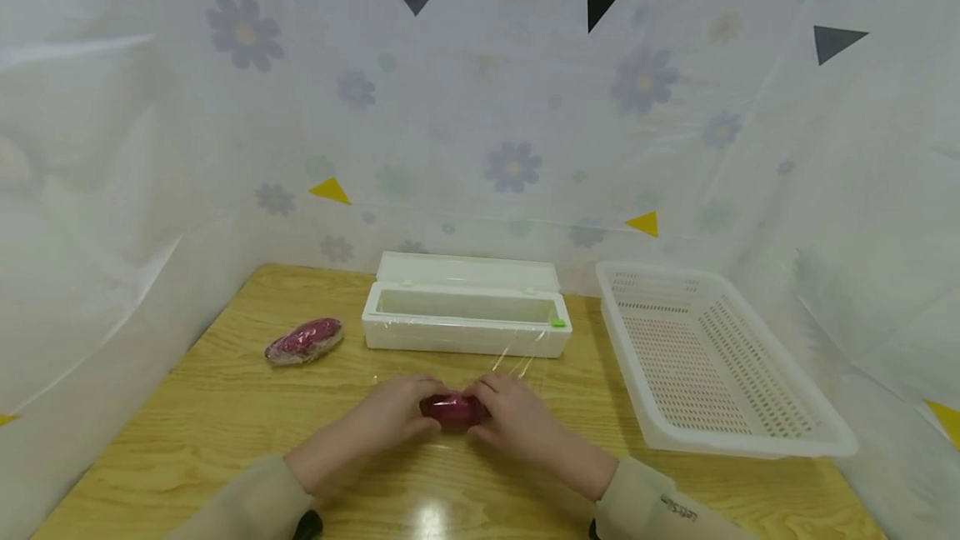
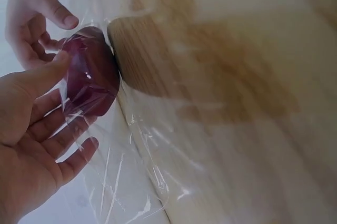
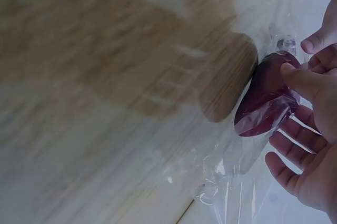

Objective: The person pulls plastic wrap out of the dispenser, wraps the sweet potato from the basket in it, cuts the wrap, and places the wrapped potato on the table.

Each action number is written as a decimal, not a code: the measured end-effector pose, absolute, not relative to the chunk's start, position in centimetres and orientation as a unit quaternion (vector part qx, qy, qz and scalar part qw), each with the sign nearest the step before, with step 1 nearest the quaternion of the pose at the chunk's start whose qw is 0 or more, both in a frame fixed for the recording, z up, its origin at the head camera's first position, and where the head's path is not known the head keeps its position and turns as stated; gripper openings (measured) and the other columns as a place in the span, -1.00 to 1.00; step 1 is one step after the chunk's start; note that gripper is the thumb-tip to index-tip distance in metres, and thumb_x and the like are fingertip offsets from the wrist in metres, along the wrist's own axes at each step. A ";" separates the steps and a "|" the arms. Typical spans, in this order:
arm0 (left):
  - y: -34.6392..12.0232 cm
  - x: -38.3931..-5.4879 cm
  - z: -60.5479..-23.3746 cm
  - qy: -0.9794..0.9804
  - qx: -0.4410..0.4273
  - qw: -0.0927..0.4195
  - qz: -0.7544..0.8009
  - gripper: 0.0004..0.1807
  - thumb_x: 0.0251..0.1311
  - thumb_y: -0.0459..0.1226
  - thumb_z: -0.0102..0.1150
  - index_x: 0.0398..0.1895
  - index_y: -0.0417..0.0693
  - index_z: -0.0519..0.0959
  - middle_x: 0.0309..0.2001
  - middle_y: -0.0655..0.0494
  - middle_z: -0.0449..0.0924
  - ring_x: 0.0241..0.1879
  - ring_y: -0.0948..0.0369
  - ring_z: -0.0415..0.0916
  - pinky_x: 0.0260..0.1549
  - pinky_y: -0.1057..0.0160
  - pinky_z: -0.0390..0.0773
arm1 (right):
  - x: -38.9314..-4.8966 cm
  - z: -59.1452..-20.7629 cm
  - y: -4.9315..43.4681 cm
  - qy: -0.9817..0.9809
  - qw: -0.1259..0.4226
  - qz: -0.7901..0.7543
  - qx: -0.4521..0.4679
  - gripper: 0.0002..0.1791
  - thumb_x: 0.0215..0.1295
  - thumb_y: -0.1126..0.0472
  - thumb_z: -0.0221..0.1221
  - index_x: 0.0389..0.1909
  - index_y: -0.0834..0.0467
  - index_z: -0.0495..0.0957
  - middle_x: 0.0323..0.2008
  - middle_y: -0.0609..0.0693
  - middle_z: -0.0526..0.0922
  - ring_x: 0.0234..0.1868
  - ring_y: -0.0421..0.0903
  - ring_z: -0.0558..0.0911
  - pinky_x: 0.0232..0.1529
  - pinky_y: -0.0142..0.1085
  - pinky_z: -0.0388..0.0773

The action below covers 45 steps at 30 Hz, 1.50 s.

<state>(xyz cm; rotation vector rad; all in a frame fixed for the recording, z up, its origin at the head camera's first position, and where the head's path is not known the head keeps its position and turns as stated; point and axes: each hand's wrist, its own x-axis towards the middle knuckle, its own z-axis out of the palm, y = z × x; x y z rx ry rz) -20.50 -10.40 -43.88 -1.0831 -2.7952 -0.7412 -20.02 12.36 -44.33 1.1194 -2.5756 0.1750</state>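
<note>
A purple-red sweet potato [image 1: 453, 410] lies across the near middle of the table, with clear cling film [image 2: 150, 166] around it. My left hand [image 1: 393, 408] grips its left end and my right hand [image 1: 519, 417] its right end. In the left wrist view the thumb presses on the sweet potato [image 2: 90, 74] while the other fingers curl beneath the film. The right wrist view has the thumb on top of the sweet potato [image 3: 267, 95] and the fingers along its far side. Film stretches from it toward a white cling film box [image 1: 465, 338] with its lid up.
A second sweet potato [image 1: 306, 342], wrapped in film, lies at the left. The box's front edge carries a green slider [image 1: 558, 323]. To the right stands a white plastic basket [image 1: 652, 432] with slotted walls. Patterned sheeting [image 1: 450, 107] hangs behind and beside the wooden table [image 1: 225, 440].
</note>
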 end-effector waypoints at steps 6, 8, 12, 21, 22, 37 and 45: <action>-10.1 -20.9 -43.7 -0.907 -0.339 0.013 -0.249 -0.44 -0.17 -0.22 0.48 0.00 -0.12 0.56 -0.07 0.04 0.63 -0.08 0.13 0.57 -0.04 0.14 0.55 | -20.5 -44.9 12.5 -0.909 0.159 0.062 0.381 -0.44 -0.05 -0.03 0.41 -0.01 0.05 0.50 -0.11 -0.11 0.57 -0.08 -0.14 0.53 -0.08 -0.21 0.54; -10.1 -21.2 -43.9 -0.906 -0.338 0.009 -0.254 -0.42 -0.20 -0.25 0.49 0.01 -0.13 0.56 -0.05 0.04 0.62 -0.06 0.11 0.56 -0.01 0.13 0.53 | -20.7 -45.0 12.4 -0.911 0.157 0.062 0.376 -0.42 -0.05 -0.02 0.41 0.01 0.05 0.49 -0.09 -0.10 0.57 -0.06 -0.13 0.53 -0.06 -0.19 0.54; -10.1 -21.6 -44.2 -0.905 -0.342 0.010 -0.254 -0.39 -0.22 -0.26 0.50 0.02 -0.15 0.54 0.00 0.02 0.57 -0.02 0.10 0.53 0.03 0.11 0.51 | -21.1 -45.0 12.4 -0.913 0.148 0.069 0.373 -0.41 -0.02 -0.03 0.39 0.04 0.07 0.48 -0.08 -0.09 0.57 -0.04 -0.11 0.54 -0.03 -0.15 0.53; -10.1 -22.3 -44.8 -0.903 -0.351 0.069 -0.237 -0.47 -0.22 -0.26 0.51 -0.07 -0.13 0.59 -0.06 0.03 0.48 -0.07 0.12 0.46 -0.03 0.08 0.51 | -21.9 -44.9 12.3 -0.916 0.125 0.082 0.373 -0.45 0.01 -0.01 0.40 0.01 0.09 0.50 -0.08 -0.04 0.52 -0.09 -0.12 0.53 -0.04 -0.19 0.52; -10.1 -22.4 -44.9 -0.904 -0.350 0.070 -0.234 -0.47 -0.21 -0.26 0.51 -0.06 -0.13 0.59 -0.08 0.05 0.48 -0.09 0.14 0.46 -0.04 0.10 0.52 | -22.0 -44.9 12.3 -0.917 0.121 0.084 0.371 -0.45 0.01 -0.01 0.40 0.02 0.09 0.51 -0.08 -0.04 0.51 -0.10 -0.12 0.53 -0.04 -0.19 0.52; -10.8 -24.3 -45.6 -0.900 -0.338 0.025 -0.275 -0.45 -0.03 -0.23 0.40 0.08 -0.17 0.51 -0.07 0.03 0.57 -0.04 0.10 0.49 0.03 0.05 0.48 | -23.5 -45.1 12.8 -0.912 0.098 0.128 0.378 -0.40 0.02 0.05 0.39 0.10 0.15 0.46 -0.06 0.00 0.60 -0.03 -0.07 0.56 0.02 -0.19 0.51; -10.8 -24.8 -45.4 -0.899 -0.310 -0.013 -0.309 -0.61 0.08 -0.23 0.33 0.00 -0.08 0.54 -0.10 0.12 0.61 -0.11 0.22 0.53 -0.06 0.16 0.52 | -24.0 -45.0 13.1 -0.917 0.099 0.127 0.366 -0.55 0.06 0.04 0.37 -0.05 0.08 0.48 -0.16 -0.08 0.63 -0.13 -0.12 0.56 -0.09 -0.21 0.51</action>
